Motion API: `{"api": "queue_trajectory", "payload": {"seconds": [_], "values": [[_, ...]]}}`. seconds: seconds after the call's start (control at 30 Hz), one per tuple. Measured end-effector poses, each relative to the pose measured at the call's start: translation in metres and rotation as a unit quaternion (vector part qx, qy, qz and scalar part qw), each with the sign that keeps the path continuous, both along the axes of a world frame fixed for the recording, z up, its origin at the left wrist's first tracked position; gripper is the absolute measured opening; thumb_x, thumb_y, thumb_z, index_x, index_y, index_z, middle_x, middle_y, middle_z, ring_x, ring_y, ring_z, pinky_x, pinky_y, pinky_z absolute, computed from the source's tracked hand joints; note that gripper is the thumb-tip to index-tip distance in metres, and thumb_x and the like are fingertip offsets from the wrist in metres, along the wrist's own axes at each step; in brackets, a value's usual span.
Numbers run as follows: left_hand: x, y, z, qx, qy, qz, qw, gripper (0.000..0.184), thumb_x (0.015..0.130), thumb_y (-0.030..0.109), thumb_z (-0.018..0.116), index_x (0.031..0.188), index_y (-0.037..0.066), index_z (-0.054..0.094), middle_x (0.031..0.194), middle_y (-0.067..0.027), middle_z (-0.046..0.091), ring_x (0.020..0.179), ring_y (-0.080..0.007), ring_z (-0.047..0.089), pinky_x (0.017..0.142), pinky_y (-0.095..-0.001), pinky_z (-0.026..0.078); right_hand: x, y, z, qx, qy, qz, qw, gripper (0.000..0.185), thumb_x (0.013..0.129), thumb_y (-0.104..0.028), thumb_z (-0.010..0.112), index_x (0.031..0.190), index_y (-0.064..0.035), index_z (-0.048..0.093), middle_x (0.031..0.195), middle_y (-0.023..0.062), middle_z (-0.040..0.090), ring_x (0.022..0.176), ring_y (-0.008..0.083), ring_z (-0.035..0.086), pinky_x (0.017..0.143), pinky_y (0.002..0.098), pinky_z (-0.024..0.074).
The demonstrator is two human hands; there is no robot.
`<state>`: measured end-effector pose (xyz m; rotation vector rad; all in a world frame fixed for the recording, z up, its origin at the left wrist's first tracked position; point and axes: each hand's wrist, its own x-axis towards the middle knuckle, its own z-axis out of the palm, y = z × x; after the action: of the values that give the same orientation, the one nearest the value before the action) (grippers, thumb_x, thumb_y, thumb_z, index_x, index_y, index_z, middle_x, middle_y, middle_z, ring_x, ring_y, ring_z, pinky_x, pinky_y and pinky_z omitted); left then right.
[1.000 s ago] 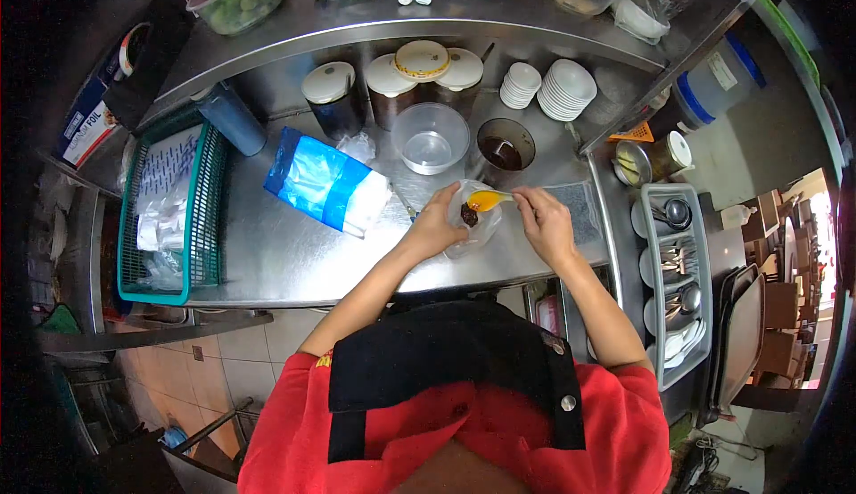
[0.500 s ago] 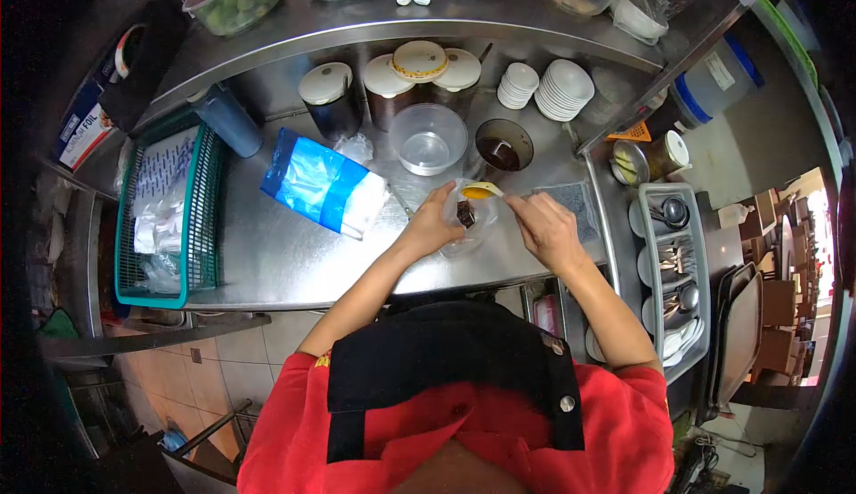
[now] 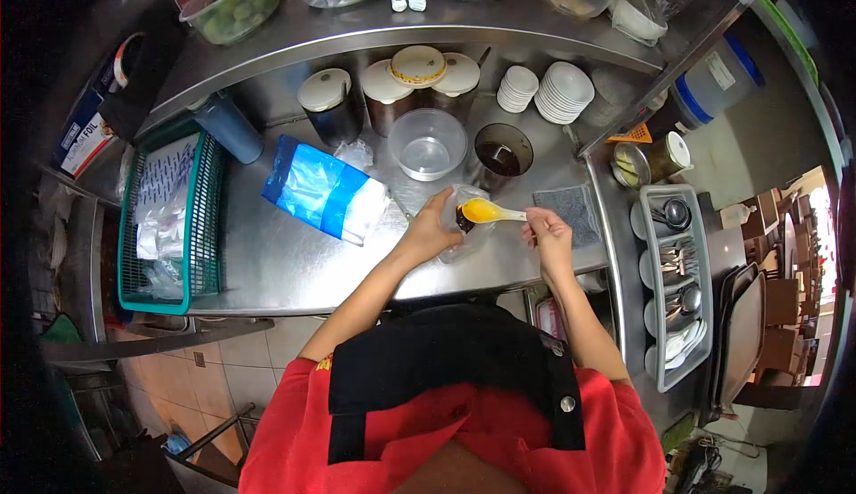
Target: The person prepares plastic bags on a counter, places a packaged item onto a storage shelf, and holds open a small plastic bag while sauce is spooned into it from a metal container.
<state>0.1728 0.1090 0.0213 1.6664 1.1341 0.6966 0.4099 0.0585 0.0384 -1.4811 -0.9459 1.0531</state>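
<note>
My left hand (image 3: 430, 234) is closed round the near-left side of a clear plastic bag (image 3: 475, 242), above the steel counter. Something dark shows in the bag's mouth, partly covered by the spoon. Between the fingers of my right hand (image 3: 549, 234) is the pale handle of a soup spoon (image 3: 482, 210). Its bowl looks yellow-orange and lies over the bag; whether that colour is a liquid or the spoon itself I cannot tell. Just beyond stand a clear round tub (image 3: 427, 148) and a dark see-through cup (image 3: 501, 157) with brown liquid.
A blue-and-white pack of plastic bags (image 3: 325, 193) lies left of my hands, near a green basket (image 3: 189, 253). Lidded canisters (image 3: 328, 106) and stacked white dishes (image 3: 564, 93) stand at the back under a steel shelf (image 3: 401, 32). A grey cloth (image 3: 571, 216) and cutlery tray (image 3: 654, 280) are at right.
The spoon's bowl has come nearer to me and now covers part of the bag's mouth. My right hand has turned and shifted slightly toward me; my left hand stays on the bag.
</note>
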Motion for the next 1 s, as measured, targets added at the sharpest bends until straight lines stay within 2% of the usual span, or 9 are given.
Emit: {"api": "queue_trajectory", "payload": {"seconds": [0.17,0.27,0.5,0.53,0.57,0.6,0.67,0.77,1.0], "values": [[0.0,-0.001,0.002,0.012,0.013,0.003,1.0,0.086,0.065,0.005,0.073,0.14,0.0,0.031,0.137,-0.0217,0.043,0.124,-0.0285,0.046,0.103,-0.0307,0.036,0.009,0.009,0.03,-0.082,0.177,0.016,0.981,0.014,0.089,-0.009,0.057,0.1,-0.0012,0.063,0.073,0.0035,0.063,0.057,0.0069,0.056,0.046,0.0177,0.0381],[0.001,-0.001,0.001,-0.005,-0.014,0.007,1.0,0.088,0.064,0.005,0.074,0.141,0.002,0.031,0.137,-0.021,0.043,0.124,-0.0282,0.046,0.103,-0.0301,0.036,0.014,0.024,0.067,-0.053,0.181,0.031,0.982,0.016,0.09,-0.009,0.055,0.101,0.0008,0.062,0.073,0.0042,0.062,0.055,0.0063,0.054,0.043,0.0164,0.0382],[0.001,-0.004,0.0,0.006,-0.02,0.007,1.0,0.085,0.066,0.004,0.072,0.141,0.004,0.032,0.134,-0.0198,0.046,0.116,-0.0254,0.052,0.097,-0.0297,0.041,0.023,0.087,0.083,0.047,-0.07,0.049,0.995,0.02,0.091,-0.014,0.056,0.103,-0.0004,0.063,0.075,0.0065,0.064,0.06,0.0096,0.057,0.052,0.0223,0.0435],[0.001,-0.005,0.001,0.002,-0.015,0.007,1.0,0.083,0.066,0.004,0.072,0.14,0.005,0.033,0.133,-0.0194,0.048,0.112,-0.0247,0.055,0.095,-0.0297,0.043,0.016,0.094,0.08,0.134,-0.28,0.062,0.949,0.018,0.09,-0.014,0.056,0.101,-0.0017,0.063,0.076,0.0088,0.065,0.063,0.0154,0.06,0.055,0.0263,0.0461],[0.001,-0.005,0.002,0.003,-0.015,0.009,1.0,0.083,0.066,0.004,0.072,0.14,0.005,0.033,0.133,-0.0194,0.048,0.112,-0.0247,0.055,0.095,-0.0297,0.043,0.01,0.098,0.078,0.214,-0.474,0.071,0.851,0.017,0.09,-0.014,0.056,0.1,-0.0031,0.064,0.077,0.011,0.065,0.067,0.0212,0.063,0.059,0.0303,0.0488],[0.001,-0.005,0.002,-0.006,-0.017,0.007,1.0,0.082,0.067,0.004,0.072,0.14,0.005,0.035,0.131,-0.0193,0.049,0.109,-0.0241,0.056,0.092,-0.0296,0.045,0.005,0.098,0.074,0.226,-0.53,0.072,0.814,0.014,0.087,-0.013,0.057,0.095,-0.0044,0.064,0.084,0.0137,0.064,0.078,0.0319,0.064,0.069,0.0366,0.0504],[0.001,-0.005,0.001,-0.015,-0.019,0.007,1.0,0.08,0.067,0.004,0.071,0.139,0.006,0.036,0.13,-0.0192,0.05,0.106,-0.0236,0.058,0.09,-0.0295,0.046,-0.003,0.104,0.065,0.249,-0.559,0.122,0.781,0.012,0.085,-0.012,0.056,0.089,-0.0037,0.064,0.086,0.0159,0.062,0.083,0.0334,0.061,0.072,0.0419,0.0489],[0.0,-0.007,-0.002,0.011,-0.019,0.012,1.0,0.078,0.067,0.004,0.071,0.138,0.007,0.037,0.129,-0.0193,0.051,0.108,-0.0229,0.057,0.091,-0.0294,0.045,-0.01,0.109,0.06,0.203,-0.609,0.163,0.75,0.01,0.083,-0.01,0.056,0.084,-0.0036,0.063,0.087,0.0148,0.058,0.087,0.0326,0.058,0.073,0.0416,0.0485],[0.0,-0.01,0.003,0.014,-0.02,0.015,1.0,0.078,0.067,0.004,0.071,0.137,0.007,0.038,0.132,-0.0195,0.048,0.12,-0.028,0.049,0.1,-0.0312,0.039,-0.006,0.112,0.051,0.146,-0.582,0.145,0.787,0.012,0.082,-0.012,0.057,0.086,-0.0028,0.064,0.088,0.0155,0.055,0.09,0.0334,0.056,0.075,0.0423,0.0475]]}}
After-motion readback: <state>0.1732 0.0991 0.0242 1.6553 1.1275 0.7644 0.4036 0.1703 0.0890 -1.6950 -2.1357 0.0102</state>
